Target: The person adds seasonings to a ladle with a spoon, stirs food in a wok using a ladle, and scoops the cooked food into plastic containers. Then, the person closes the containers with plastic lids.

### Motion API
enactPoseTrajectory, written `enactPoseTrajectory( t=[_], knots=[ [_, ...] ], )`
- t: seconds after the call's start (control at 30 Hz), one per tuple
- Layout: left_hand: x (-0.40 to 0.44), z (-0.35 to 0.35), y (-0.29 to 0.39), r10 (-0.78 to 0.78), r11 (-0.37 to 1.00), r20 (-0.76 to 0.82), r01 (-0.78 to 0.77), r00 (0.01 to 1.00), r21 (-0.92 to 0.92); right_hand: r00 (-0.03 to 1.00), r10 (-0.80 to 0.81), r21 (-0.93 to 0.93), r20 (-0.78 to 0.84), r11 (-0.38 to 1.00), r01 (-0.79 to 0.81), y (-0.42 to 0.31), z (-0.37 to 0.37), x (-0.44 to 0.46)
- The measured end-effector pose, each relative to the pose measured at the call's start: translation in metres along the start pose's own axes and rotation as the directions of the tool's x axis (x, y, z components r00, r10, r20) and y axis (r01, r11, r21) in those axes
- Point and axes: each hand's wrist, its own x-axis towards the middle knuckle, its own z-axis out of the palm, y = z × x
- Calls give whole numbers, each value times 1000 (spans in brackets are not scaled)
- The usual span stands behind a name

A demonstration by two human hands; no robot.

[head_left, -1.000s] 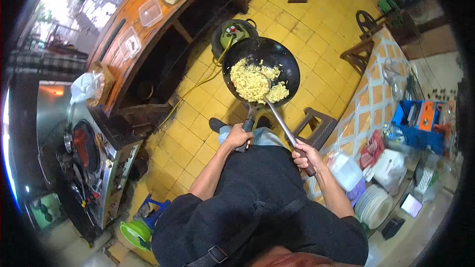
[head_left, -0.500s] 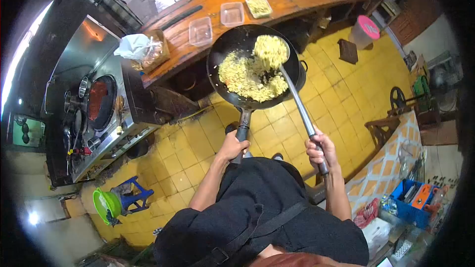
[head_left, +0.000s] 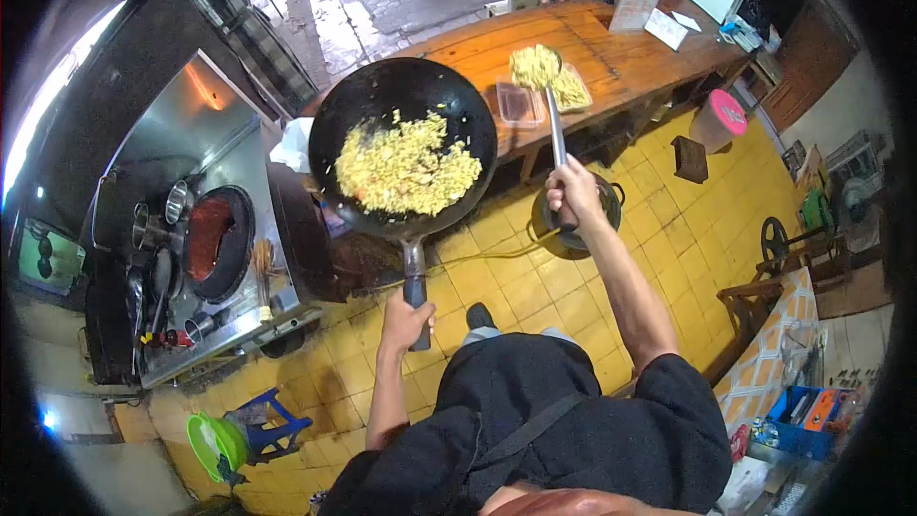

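Rice (head_left: 406,172) lies in the wok (head_left: 382,88), beyond the left fingers (head_left: 426,311) (round the handle (head_left: 415,289)).

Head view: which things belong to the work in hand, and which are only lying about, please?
In the work:
left hand, gripping wok
right hand, gripping ladle
rice
probably filled tub and clear tub

Apparently lying about:
green basin
blue stool
pink-lidded bucket
blue crate
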Motion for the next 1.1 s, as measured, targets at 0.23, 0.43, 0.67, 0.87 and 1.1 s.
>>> enactPoseTrajectory(
  t=[0.23, 0.43, 0.67, 0.87, 1.1],
  knots=[
    [-9, -33, 6, 23, 990, -139, -41, 990, -132, 915, -357, -630, -189, 759, 166, 120, -4, 41],
    [-9, -36, 9, 33, 981, -254, -80, 967, -176, 880, -432, -800, -199, 589, 108, 137, -5, 22],
    [0, -29, 6, 18, 973, -277, -81, 961, -216, 852, -513, -823, -102, 524, 217, 148, -32, 16],
    [9, -31, 2, 19, 973, -284, -83, 959, -214, 876, -479, -834, -53, 504, 225, 132, -42, 20],
    [11, -26, 7, 27, 961, -274, -101, 961, -259, 903, -428, -794, -47, 564, 226, 126, -32, 8]
  ],
)
